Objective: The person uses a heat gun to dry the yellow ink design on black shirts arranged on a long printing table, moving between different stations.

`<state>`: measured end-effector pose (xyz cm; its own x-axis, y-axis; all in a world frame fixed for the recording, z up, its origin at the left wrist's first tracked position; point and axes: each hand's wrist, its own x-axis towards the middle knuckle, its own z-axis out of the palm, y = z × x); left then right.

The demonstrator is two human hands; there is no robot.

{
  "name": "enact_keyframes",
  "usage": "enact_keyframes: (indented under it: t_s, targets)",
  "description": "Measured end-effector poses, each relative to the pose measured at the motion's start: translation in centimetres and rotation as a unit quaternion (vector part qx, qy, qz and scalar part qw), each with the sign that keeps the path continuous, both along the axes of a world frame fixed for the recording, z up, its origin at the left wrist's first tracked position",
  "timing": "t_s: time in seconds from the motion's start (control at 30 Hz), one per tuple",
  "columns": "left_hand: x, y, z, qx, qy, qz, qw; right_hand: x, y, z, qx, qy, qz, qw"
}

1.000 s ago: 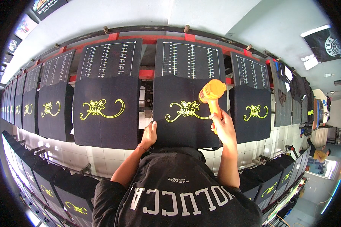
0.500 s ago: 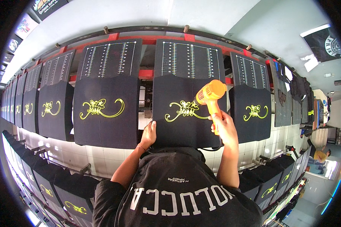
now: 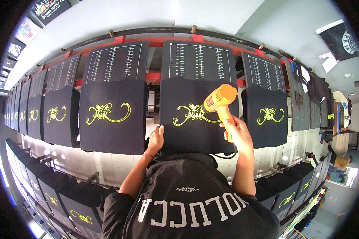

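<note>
My right hand (image 3: 239, 134) is closed round the handle of an orange heat gun (image 3: 221, 98). The gun's dark nozzle points left and down, just above the right part of a yellow-green line print (image 3: 194, 112). That print is on a black T-shirt (image 3: 195, 137) stretched over a flat board (image 3: 190, 61) in front of me. At the board's near left edge, my left hand (image 3: 156, 139) grips the shirt-covered side, its fingers partly hidden. A dark cord hangs below the gun by my right wrist.
More boards carry black shirts with the same print, such as a left one (image 3: 107, 133) and a right one (image 3: 267, 133). A red metal frame (image 3: 153, 76) supports the row. Behind me runs another row of shirts (image 3: 81, 201). Dark garments (image 3: 317, 91) hang at the far right.
The heat gun's nozzle has shifted slightly left and down over the print. My left hand stays at the board's edge. The whole view has tilted a little.
</note>
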<state>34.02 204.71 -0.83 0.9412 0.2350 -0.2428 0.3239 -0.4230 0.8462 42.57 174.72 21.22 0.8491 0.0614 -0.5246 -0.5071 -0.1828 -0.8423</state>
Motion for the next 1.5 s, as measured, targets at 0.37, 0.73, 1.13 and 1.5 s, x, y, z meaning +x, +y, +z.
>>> enact_keyframes:
  t_s: [0.37,0.73,1.13,1.5]
  targets:
    - [-2.0,1.1,4.6,0.049,-0.005,-0.023,0.999,-0.9,-1.4,0.0,0.012,0.015,0.036,0.999]
    - [-3.8,8.5,6.1,0.113,-0.098,0.209,0.966,0.2,2.4,0.2,0.0,-0.004,0.061,0.998]
    - [-7.9,21.1,1.9,0.393,0.001,0.36,0.846,-0.6,5.5,0.9,-0.02,0.003,0.024,1.0]
    - [-7.6,20.3,1.3,0.444,0.059,0.361,0.818,0.7,7.0,0.0,-0.018,-0.02,0.089,0.996]
